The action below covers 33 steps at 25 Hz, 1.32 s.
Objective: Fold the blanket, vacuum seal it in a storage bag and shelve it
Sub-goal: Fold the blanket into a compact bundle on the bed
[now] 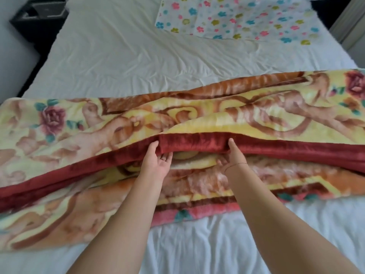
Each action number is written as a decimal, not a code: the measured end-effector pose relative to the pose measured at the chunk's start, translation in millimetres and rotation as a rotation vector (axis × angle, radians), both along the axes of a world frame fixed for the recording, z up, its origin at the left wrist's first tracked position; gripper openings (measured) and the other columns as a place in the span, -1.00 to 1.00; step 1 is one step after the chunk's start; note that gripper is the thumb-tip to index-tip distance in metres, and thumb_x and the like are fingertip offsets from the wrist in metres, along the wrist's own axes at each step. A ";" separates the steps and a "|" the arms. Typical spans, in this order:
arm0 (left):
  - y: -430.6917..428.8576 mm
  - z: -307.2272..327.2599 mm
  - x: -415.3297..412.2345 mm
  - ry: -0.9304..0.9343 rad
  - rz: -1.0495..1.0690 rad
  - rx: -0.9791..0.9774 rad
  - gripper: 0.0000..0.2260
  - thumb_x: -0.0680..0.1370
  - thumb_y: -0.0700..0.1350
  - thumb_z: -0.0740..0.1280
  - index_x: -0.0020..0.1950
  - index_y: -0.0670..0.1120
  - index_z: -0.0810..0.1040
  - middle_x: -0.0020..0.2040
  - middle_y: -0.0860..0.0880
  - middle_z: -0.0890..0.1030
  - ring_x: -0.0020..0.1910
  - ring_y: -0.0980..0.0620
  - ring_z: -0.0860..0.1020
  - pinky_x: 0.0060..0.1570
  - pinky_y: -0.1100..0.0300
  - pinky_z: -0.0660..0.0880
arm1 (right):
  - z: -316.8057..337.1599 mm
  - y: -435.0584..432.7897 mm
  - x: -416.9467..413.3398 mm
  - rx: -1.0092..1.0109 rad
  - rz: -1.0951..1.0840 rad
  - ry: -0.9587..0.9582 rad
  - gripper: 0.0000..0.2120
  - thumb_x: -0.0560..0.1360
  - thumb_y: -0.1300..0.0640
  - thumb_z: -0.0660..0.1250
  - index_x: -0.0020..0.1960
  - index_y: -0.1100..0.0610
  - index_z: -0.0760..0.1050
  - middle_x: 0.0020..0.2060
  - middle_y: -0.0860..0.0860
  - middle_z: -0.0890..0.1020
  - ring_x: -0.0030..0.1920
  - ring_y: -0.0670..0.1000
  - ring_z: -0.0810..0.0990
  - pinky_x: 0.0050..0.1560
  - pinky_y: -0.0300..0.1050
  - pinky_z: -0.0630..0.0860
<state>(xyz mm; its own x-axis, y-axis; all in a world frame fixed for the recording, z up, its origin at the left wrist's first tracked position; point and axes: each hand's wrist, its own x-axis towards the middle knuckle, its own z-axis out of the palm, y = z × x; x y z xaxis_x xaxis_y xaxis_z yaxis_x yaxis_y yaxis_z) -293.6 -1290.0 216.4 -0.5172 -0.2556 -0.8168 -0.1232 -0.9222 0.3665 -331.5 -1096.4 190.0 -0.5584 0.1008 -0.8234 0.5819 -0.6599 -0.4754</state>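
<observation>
A thick plush blanket [246, 115], yellow and orange with rose motifs and a dark red satin border [193, 144], lies folded lengthwise across the white bed [118, 56]. My left hand [158, 163] pinches the red border from below, thumb on top and fingers under the lifted edge. My right hand [233, 157] grips the same border a little to the right, its fingers tucked beneath the fold. Between my hands the top layer is raised off the lower layers.
A pillow [243, 18] with a colourful flower print lies at the head of the bed. A dark nightstand [37, 18] stands at the upper left, beside the bed. White sheet shows in front of and behind the blanket.
</observation>
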 end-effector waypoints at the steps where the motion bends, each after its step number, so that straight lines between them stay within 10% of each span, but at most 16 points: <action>1: 0.9 3.9 10.4 0.046 -0.006 0.004 -0.67 0.54 -0.20 0.34 0.30 -0.15 0.44 0.21 -0.11 0.57 0.15 -0.02 0.55 0.13 0.06 0.51 | 4.8 4.1 1.8 -0.028 -0.041 0.019 -0.73 0.50 0.02 0.40 0.12 0.14 0.51 0.04 0.05 0.59 -0.07 0.01 0.58 0.11 -0.07 0.52; 8: 38.3 -32.1 126.4 0.083 -0.149 0.075 -0.83 0.55 -0.13 0.31 0.13 -0.07 0.54 -0.04 -0.07 0.67 -0.05 0.01 0.61 0.09 0.08 0.50 | 1.1 75.9 102.8 -0.252 -0.077 0.274 -0.85 0.48 0.22 0.21 -0.15 0.07 0.53 -0.25 -0.03 0.66 -0.21 -0.03 0.64 0.02 -0.13 0.51; 12: 44.7 -71.4 148.4 -0.105 -0.201 -0.007 -0.92 0.53 -0.13 0.35 0.00 -0.09 0.53 -0.10 -0.05 0.54 -0.14 0.03 0.50 -0.07 0.14 0.47 | -52.0 85.7 137.1 0.140 0.066 -0.011 -0.89 0.48 0.11 0.39 -0.18 0.04 0.48 -0.45 -0.10 0.51 -0.53 -0.15 0.40 -0.52 -0.31 0.39; 19: -74.5 -53.5 134.5 0.037 0.187 -0.091 -0.68 0.52 0.15 0.31 0.07 -0.07 0.50 0.11 -0.02 0.57 0.13 0.00 0.52 0.22 0.06 0.36 | -37.0 112.3 113.1 0.045 -0.039 0.095 -0.60 0.63 0.07 0.19 0.43 0.15 0.30 0.41 0.12 0.36 0.42 0.10 0.36 0.35 -0.09 0.35; 21: -88.3 -52.9 141.6 -0.022 0.153 -0.155 -0.75 0.54 0.10 0.32 0.04 -0.06 0.53 0.04 0.02 0.60 0.09 0.06 0.56 0.20 0.12 0.42 | -32.9 110.5 107.8 0.031 -0.037 0.076 -0.60 0.61 0.04 0.22 0.41 0.13 0.33 0.34 0.09 0.46 0.35 0.07 0.44 0.30 -0.12 0.42; 24: -87.2 -42.2 164.8 -0.002 0.168 -0.275 -0.79 0.55 -0.04 0.35 0.14 -0.07 0.51 0.02 0.02 0.62 -0.01 0.10 0.61 0.12 0.17 0.52 | -25.6 107.8 94.9 0.086 -0.043 0.078 -0.85 0.54 0.00 0.34 -0.12 0.06 0.46 -0.29 -0.06 0.58 -0.21 -0.09 0.54 -0.24 -0.23 0.57; 29: -51.7 -62.1 219.0 -0.072 0.087 -0.450 -0.91 0.60 -0.16 0.26 0.09 -0.03 0.50 -0.14 0.07 0.65 -0.26 0.17 0.62 -0.24 0.28 0.57 | -45.8 136.3 104.6 0.314 -0.084 -0.015 -0.96 0.53 0.10 0.27 -0.10 0.02 0.42 -0.22 -0.05 0.50 -0.23 -0.11 0.51 -0.36 -0.26 0.54; 33: -81.5 -82.0 212.8 -0.178 -0.029 -0.345 -0.90 0.61 -0.12 0.24 -0.09 -0.08 0.44 -0.12 -0.01 0.49 -0.18 0.10 0.51 -0.06 0.24 0.55 | -65.2 135.7 121.0 0.302 -0.001 -0.041 -0.86 0.62 0.14 0.17 -0.11 0.01 0.39 -0.16 -0.11 0.48 -0.19 -0.15 0.49 0.07 -0.18 0.42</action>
<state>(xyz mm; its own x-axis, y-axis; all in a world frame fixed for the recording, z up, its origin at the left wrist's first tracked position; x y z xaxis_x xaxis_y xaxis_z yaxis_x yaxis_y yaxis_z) -80.7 -1371.5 134.4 -0.3858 -0.5183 -0.7632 -0.2371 -0.7437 0.6250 -210.5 -960.8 124.8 -0.5251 0.3453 -0.7778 0.6042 -0.4923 -0.6265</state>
